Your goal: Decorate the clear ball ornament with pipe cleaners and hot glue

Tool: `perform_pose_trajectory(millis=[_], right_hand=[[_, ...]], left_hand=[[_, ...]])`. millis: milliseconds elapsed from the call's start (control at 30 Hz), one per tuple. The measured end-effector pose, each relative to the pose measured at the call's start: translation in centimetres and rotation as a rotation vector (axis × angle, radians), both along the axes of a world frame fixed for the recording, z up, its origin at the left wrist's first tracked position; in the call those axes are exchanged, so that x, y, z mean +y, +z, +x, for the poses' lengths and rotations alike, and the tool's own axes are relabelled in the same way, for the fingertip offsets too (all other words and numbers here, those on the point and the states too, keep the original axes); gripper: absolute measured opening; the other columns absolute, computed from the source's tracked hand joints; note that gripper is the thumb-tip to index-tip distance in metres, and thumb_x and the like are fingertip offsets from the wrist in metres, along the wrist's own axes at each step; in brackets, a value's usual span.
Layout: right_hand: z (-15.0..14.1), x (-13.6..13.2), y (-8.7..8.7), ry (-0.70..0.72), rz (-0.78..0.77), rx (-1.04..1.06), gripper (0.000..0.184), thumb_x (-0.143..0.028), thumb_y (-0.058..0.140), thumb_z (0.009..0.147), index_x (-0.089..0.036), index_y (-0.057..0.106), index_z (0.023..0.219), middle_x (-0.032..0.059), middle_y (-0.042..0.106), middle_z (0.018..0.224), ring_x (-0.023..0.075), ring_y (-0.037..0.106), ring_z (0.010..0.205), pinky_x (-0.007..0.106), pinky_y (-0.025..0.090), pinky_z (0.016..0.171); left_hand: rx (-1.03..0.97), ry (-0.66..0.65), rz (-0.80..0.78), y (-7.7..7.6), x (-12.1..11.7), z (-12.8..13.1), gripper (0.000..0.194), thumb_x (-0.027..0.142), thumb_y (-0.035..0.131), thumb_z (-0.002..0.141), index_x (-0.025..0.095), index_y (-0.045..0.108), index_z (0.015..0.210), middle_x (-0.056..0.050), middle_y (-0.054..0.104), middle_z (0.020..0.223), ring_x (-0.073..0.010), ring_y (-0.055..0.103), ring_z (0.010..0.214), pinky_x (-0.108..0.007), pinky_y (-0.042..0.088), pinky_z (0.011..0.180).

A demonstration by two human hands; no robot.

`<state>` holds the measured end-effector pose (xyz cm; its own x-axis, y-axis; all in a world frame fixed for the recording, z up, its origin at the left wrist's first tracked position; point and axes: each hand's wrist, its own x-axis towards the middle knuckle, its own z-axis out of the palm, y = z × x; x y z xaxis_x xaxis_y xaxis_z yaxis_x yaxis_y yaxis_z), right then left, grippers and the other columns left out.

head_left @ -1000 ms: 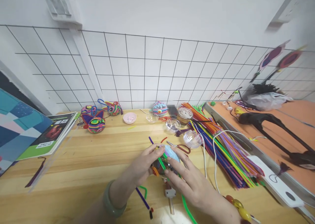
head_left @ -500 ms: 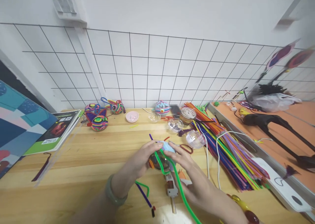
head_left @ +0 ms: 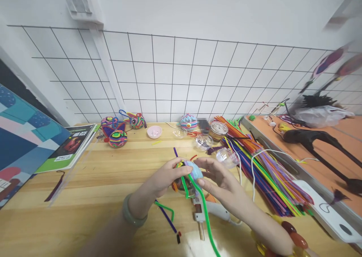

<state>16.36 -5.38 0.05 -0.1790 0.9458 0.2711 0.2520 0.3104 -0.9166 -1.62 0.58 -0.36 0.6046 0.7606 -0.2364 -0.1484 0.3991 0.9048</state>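
Observation:
My left hand [head_left: 165, 176] is closed round a clear plastic ball partly covered with coloured pipe cleaners [head_left: 195, 171], pale blue on its right side. Its thumb presses on top near a green pipe cleaner [head_left: 207, 220], which runs from the ball down toward the front edge. My right hand [head_left: 226, 183] is open at the ball's right side, fingers spread and curved, thumb tip at the pale blue part. Beneath the hands lies a white glue gun [head_left: 219, 210], nozzle pointing toward me. The underside of the ball is mostly hidden.
Several pipe cleaners [head_left: 263, 166] lie in a long bundle at right, beside a white power strip [head_left: 325, 208]. Clear plastic half shells [head_left: 204, 141], a pink bowl [head_left: 154, 132] and finished wrapped balls [head_left: 118, 138] stand toward the wall. Books [head_left: 70, 147] lie at left.
My right fingers have lifted off the top of the ball and spread apart to the right. My left hand keeps hold of the ball. The view has shifted slightly.

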Motion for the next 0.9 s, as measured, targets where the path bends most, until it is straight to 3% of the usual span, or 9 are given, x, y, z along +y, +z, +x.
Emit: perform_pose_trajectory(millis=[167,267,400,667,900], right_hand=[[-0.6,-0.3,-0.4,-0.216,0.121,-0.156,0.033,-0.037,0.063,0.085,-0.024,0.050,0.114,0.0102,0.058,0.121,0.0261,0.056,0.117,0.048,0.049,0.096],[-0.9,-0.7,0.1,-0.271,0.253,-0.231,0.017,-0.031,0.061,0.086,-0.023,0.055,0.100,0.0064,0.063,0.102,0.0216,0.063,0.096,0.037,0.055,0.081],[-1.4,-0.8,0.8,-0.271,0.401,-0.239,0.003,-0.024,0.059,0.089,-0.022,0.061,0.089,0.0024,0.067,0.079,0.0166,0.063,0.071,0.029,0.054,0.064],[-2.1,-0.9,1.3,-0.265,0.436,-0.174,0.007,-0.018,0.060,0.088,-0.020,0.064,0.083,0.0002,0.066,0.067,0.0134,0.060,0.057,0.024,0.051,0.052],[-2.2,-0.8,1.5,-0.277,0.372,-0.170,0.010,-0.024,0.061,0.088,-0.020,0.063,0.078,-0.0011,0.061,0.063,0.0122,0.053,0.052,0.025,0.045,0.048]], left_hand=[[-0.003,0.203,0.155,0.3,-0.1,0.0,0.036,0.036,0.071,0.074,0.016,0.061,0.103,-0.004,0.065,0.094,-0.0162,0.060,0.082,-0.026,0.046,0.074],[-0.028,0.384,0.249,0.1,-0.3,0.3,0.039,0.036,0.069,0.075,0.019,0.059,0.109,-0.003,0.065,0.099,-0.0168,0.060,0.088,-0.026,0.047,0.078],[-0.072,0.559,0.315,-0.4,-0.9,1.0,0.042,0.036,0.067,0.076,0.021,0.057,0.114,-0.003,0.064,0.103,-0.0172,0.059,0.092,-0.027,0.047,0.082],[-0.107,0.625,0.343,-1.0,-1.8,1.4,0.045,0.038,0.064,0.079,0.024,0.052,0.120,-0.004,0.061,0.107,-0.0181,0.059,0.093,-0.027,0.048,0.081],[-0.095,0.646,0.355,-1.1,-2.0,1.4,0.042,0.037,0.063,0.079,0.025,0.052,0.118,-0.003,0.061,0.109,-0.0183,0.058,0.097,-0.027,0.047,0.086]])
